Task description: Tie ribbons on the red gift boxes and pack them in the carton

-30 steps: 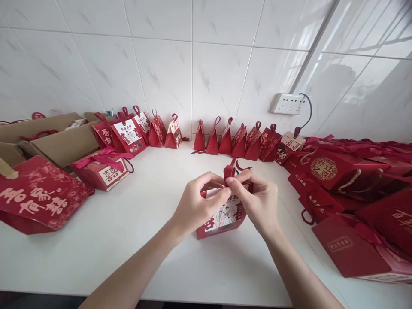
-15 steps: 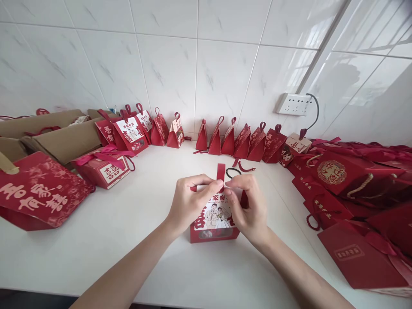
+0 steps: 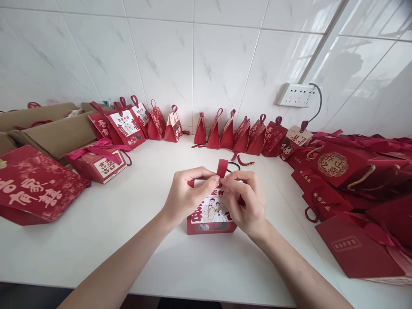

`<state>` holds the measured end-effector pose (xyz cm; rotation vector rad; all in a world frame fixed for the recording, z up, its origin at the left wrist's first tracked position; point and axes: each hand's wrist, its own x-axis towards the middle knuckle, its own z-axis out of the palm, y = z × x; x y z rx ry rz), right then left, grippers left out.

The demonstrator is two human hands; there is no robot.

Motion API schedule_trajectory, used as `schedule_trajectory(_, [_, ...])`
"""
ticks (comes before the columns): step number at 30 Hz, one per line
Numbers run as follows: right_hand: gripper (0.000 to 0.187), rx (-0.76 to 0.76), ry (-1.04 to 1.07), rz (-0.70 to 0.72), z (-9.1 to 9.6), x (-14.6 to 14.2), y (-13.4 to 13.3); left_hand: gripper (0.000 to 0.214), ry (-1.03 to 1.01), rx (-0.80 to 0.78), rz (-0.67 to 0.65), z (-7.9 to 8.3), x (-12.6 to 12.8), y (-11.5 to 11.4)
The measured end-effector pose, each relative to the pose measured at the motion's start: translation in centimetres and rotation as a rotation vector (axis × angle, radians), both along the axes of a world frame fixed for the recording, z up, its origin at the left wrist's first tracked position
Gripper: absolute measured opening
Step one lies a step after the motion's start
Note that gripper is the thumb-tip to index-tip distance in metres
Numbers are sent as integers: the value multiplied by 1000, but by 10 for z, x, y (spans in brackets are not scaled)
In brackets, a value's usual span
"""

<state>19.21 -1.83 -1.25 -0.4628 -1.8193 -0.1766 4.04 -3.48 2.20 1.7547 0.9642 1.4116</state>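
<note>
A red gift box stands upright on the white table in front of me, with a drawn bride and groom on its white front and a small clear window below. From its top rises a red strap loop. My left hand pinches the base of the strap between thumb and fingers at the box's top. Close against it, my right hand has its thumb and fingers pressed together at the same spot. A small metallic glint shows between the fingertips; its kind cannot be made out.
Behind the hands lie a black cord and a loose red strap. Several small peaked boxes line the tiled wall. Red boxes are piled at right; a large red box and brown cartons stand at left.
The view has tilted down slightly. Both hands stay at the box's top, the right fingers now more closed, and the strap loop looks more bent over.
</note>
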Motion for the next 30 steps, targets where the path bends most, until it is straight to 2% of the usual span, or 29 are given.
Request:
schedule_trajectory(15, [26,-13,-73,-56,2,2,0,21,37,49,178,-1,6,-4])
schedule_trajectory(30, [22,-22,-108,-69,6,3,0,16,82,71,261,-4,7,-6])
